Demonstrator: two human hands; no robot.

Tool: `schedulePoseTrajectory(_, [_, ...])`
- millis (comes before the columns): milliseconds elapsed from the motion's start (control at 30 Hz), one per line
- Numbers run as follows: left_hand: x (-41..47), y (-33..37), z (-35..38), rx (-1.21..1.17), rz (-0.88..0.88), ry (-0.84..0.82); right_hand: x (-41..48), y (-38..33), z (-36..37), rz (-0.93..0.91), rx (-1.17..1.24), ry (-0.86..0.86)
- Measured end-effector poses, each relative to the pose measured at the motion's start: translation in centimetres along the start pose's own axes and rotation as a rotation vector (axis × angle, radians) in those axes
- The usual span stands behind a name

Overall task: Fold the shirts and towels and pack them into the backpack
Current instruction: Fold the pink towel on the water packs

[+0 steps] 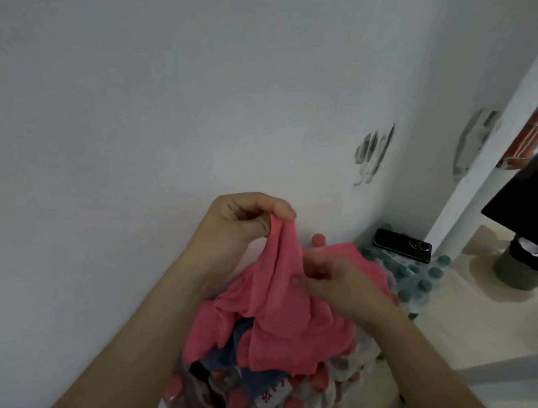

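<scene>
Bare and close to the lens, the left forearm (138,337) and right forearm (439,365) rise from the lower corners and meet over a heap of laundry.

The left hand's (229,230) fingertips (280,209) are pressed together with the thumb on a raised fold of a pink cloth (274,327), holding it up highest of all. Just beside and below, the right hand (335,280) has its fingers curled into the same cloth, thumb flat against the fabric. I cannot tell whether it is a shirt or a towel.

Below the hands the cloth hangs bunched and drapes over a blue garment (224,350). Both rest on a pack of pink-capped bottles (237,400). Further right, a pack of teal-capped bottles (424,281) carries a black phone (401,245) on its far edge, by the wall. No backpack is in view.

The trouble I'd expect:
- The bumpy caps give no flat bed for folding, so creases may go crooked.
- Lifting the pink cloth could drag the blue one off the pack's edge.
- A wide shake to the right could sweep the phone off.
</scene>
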State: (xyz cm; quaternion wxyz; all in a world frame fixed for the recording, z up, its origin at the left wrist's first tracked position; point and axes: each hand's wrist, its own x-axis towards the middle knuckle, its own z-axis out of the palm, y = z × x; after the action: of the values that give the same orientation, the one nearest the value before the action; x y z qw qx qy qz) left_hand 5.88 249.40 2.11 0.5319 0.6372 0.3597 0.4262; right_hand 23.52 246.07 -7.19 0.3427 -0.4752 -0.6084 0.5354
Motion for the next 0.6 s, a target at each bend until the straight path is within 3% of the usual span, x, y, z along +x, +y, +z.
schedulePoseTrajectory(100, [-1.1, 0.8, -0.2, -0.111, 0.006, 0.172, 0.6, -0.2, -0.1, -0.008, 0.193, 0.184])
schedulePoseTrajectory(167, [-2.2, 0.5, -1.0, -0.222, -0.085, 0.282, 0.5, -0.8, -0.7, -0.010, 0.386, 0.152])
schedulePoseTrajectory(233, [-3.7, -0.1, -1.2, -0.315, -0.252, 0.286, 0.3, -1.9, -1.3, -0.041, 0.433, 0.100])
schedulePoseTrajectory(367, [-5.9, -2.5, 1.8, 0.222, -0.277, 0.021, 0.4, -5.8, -2.3, -0.150, 0.406, 0.051])
schedulePoseTrajectory(433, [-6.0, -3.3, 2.5, 0.316, -0.228, 0.137, 0.6, -7.5, -2.7, -0.171, 0.437, 0.068])
schedulePoseTrajectory(533, [-5.6, -1.7, 1.5, 0.272, -0.183, 0.428, 1.4, -9.3, -3.2, -0.127, 0.619, 0.107])
schedulePoseTrajectory(600, [-5.5, 0.7, 0.5, 0.265, -0.114, 0.472, 2.3, -9.3, -2.9, -0.086, 0.499, 0.254])
